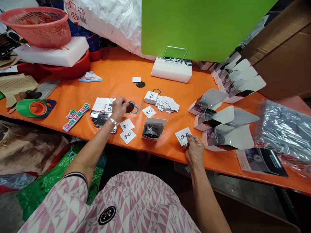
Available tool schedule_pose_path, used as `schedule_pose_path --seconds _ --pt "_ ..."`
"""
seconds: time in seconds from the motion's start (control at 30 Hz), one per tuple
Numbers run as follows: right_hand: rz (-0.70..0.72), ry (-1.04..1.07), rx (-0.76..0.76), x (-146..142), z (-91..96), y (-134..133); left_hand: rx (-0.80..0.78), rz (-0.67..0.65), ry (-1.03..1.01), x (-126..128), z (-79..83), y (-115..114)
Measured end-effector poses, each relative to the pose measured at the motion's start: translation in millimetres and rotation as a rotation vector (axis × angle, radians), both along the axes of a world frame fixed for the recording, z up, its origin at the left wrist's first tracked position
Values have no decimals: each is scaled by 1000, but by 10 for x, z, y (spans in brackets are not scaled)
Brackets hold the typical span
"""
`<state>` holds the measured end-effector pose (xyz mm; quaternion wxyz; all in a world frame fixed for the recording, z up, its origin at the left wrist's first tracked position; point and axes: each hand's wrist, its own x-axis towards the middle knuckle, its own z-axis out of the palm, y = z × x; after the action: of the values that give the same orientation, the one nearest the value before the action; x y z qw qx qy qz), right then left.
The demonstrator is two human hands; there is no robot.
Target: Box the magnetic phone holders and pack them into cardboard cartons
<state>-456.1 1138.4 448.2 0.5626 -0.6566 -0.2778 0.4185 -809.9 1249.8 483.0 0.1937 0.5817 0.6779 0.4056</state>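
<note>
Orange-covered desk (119, 69) as the work surface, with packaging parts spread across it. Progress, as judged from the layout: several white card cartons (211, 108) already folded up and standing open at the right, flaps raised, contents hidden or absent. One open carton (153, 128) near the middle, a dark round item visible inside. Apparently not yet used: a stack of printed sleeves (102, 111) left of centre, a small block of white instruction cards (151, 97), a fanned pile of similar cards (167, 104), three loose cards (127, 125) spread near the front edge, and a teal rubber ring (156, 91) lying apart. Further back, a black disc (141, 84) beside a white slip (136, 79). Flat printed sheet (261, 161) at the far right, next to a crumpled clear plastic bag (283, 129).

Left hand (118, 109): fingers (125, 104) clenched on a dark round disc (130, 107), held just above the sleeve stack and close to a second teal ring (135, 110). Right hand (194, 152): thumb and forefinger pinching the lower corner of a white instruction card (182, 136), at the front edge of the desk, just beside the nearest folded cartons. Neither hand touching a carton.
</note>
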Motion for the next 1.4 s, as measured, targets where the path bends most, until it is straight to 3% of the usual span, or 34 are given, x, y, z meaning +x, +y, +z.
schedule_pose_path --seconds 0.07,0.17,0.3,0.4,0.53,0.67,0.8,0.93,1.03,1.17,1.27,1.4 --pt "-22 41 47 -10 118 -67 61 51 -241 -70 118 -346" --pt "89 -42 84 -114 320 -257 -1 28 -575 1 252 -942" --pt "290 -201 63 -436 537 -552 -281 -77 -962 430 341 -1568" --pt "396 -263 98 -696 651 -712 -405 -125 -1096 755 345 -1757" --pt "542 -188 95 -893 748 -831 -383 -150 -1056 947 298 -1785" --pt "595 -99 18 -943 720 -889 -347 -171 -885 986 256 -1809" --pt "622 -276 58 -893 670 -874 -282 -243 -705 956 248 -1853" --pt "687 -438 242 -801 820 -740 -162 -229 -608 839 202 -1711" --pt "631 -710 454 -798 1025 -511 -69 -216 -461 771 75 -1448" --pt "617 -1292 632 -906 1140 -67 -144 -448 -473 798 -144 -1135" --pt "737 -1576 604 -1003 1044 218 -167 -508 -534 841 -250 -1058" --pt "919 -1707 414 -1113 894 390 -169 -481 -520 840 -293 -1069"
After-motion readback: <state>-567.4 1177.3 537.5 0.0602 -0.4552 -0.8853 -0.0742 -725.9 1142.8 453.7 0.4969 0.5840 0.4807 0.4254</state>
